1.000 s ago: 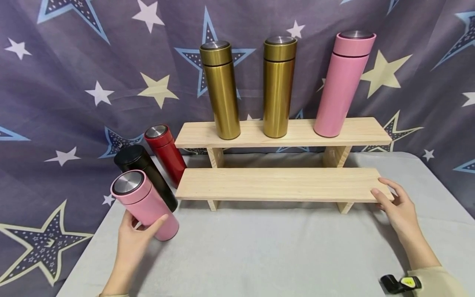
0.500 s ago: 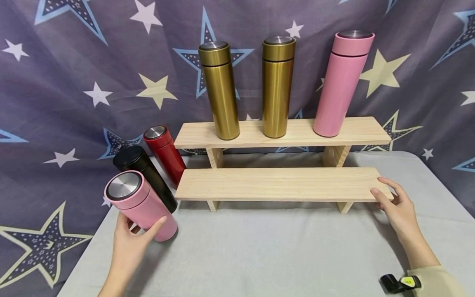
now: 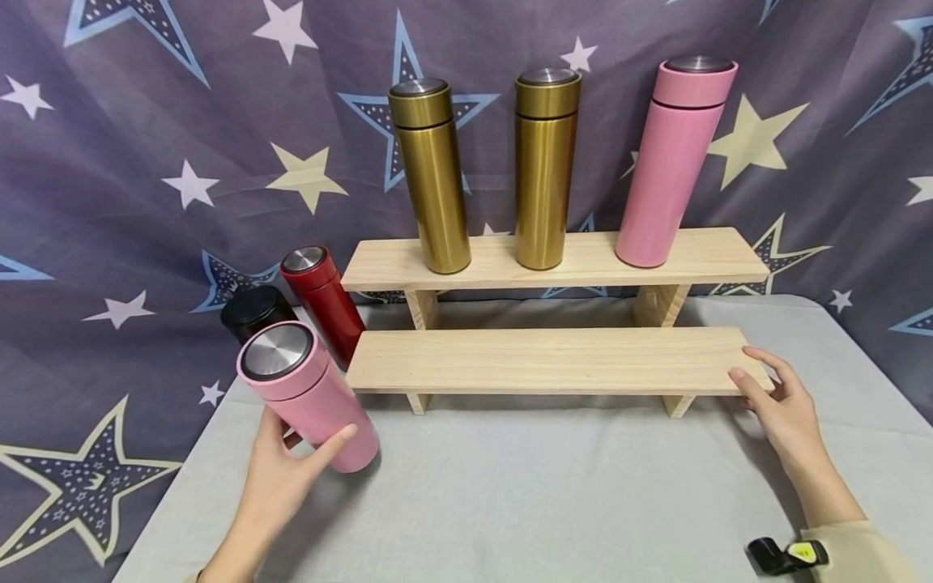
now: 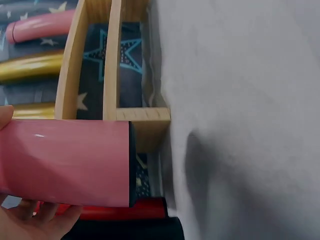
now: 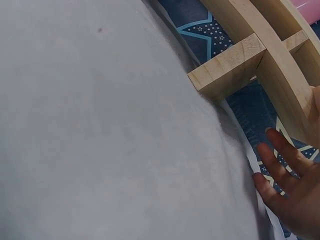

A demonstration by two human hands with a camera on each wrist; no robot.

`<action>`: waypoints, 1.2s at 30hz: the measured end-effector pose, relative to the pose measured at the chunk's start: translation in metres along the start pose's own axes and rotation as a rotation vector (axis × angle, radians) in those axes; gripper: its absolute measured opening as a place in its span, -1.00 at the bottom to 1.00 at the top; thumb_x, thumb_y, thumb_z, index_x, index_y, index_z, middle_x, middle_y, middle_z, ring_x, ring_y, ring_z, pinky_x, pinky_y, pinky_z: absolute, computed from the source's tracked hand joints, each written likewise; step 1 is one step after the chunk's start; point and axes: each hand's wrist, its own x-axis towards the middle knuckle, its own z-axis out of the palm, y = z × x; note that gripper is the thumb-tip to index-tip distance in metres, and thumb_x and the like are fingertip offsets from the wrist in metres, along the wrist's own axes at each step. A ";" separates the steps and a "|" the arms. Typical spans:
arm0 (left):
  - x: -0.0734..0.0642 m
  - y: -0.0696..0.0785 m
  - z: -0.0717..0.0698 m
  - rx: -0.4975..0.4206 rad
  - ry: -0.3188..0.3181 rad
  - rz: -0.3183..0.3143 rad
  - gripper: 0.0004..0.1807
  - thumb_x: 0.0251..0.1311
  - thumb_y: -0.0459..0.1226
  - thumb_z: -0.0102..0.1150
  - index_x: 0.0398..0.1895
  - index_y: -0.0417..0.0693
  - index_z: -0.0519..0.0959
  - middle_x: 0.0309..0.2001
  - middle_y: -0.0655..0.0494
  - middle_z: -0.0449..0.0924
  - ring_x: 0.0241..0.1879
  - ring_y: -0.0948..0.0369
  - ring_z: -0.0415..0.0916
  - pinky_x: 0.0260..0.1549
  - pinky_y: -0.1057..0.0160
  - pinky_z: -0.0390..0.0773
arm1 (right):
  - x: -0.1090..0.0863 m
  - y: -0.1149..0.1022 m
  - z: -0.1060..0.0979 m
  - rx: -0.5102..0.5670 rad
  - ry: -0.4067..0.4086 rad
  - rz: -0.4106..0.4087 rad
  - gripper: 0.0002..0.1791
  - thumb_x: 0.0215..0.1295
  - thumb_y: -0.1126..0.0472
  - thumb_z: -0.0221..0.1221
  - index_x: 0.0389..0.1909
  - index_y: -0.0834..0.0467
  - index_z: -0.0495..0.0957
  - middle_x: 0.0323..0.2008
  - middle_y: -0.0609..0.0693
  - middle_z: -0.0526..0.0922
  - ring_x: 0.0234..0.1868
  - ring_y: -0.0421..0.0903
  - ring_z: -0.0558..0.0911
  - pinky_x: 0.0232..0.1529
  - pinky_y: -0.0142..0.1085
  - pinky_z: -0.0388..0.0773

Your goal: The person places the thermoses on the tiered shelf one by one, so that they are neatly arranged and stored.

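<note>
My left hand [image 3: 280, 478] grips a pink thermos bottle [image 3: 331, 417] with a steel-topped lid, the thumb across its front. The bottle leans to the left; in the left wrist view its dark-rimmed base appears raised off the cloth. Just behind it stand a black bottle [image 3: 251, 312], mostly hidden, and a red bottle [image 3: 324, 300]. At the right end of the lower wooden shelf [image 3: 547, 360], my right hand [image 3: 787, 413] rests its thumb and a finger on the board. Several loosely straight fingers [image 5: 280, 172] of that hand hang apart below the board in the right wrist view.
On the upper wooden shelf [image 3: 481, 263] stand two gold bottles [image 3: 437, 194] and another pink bottle [image 3: 674, 178]. A grey cloth [image 3: 510, 502] covers the table. Behind hangs a star-patterned curtain [image 3: 146, 202].
The left hand and its pink bottle shifted slightly left, then right, now covering most of the black bottle. My right hand has stayed at the shelf's end.
</note>
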 end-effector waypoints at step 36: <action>0.021 0.089 0.093 -0.226 -0.403 0.261 -0.19 -0.06 -0.18 0.58 0.28 0.24 0.36 0.08 0.30 0.51 0.05 0.23 0.47 -0.05 -0.04 0.52 | 0.000 -0.001 0.001 0.030 0.012 -0.001 -0.54 0.37 0.14 0.24 0.25 -0.27 0.48 -0.34 -0.43 0.51 -0.40 -0.46 0.53 -0.37 -0.61 0.46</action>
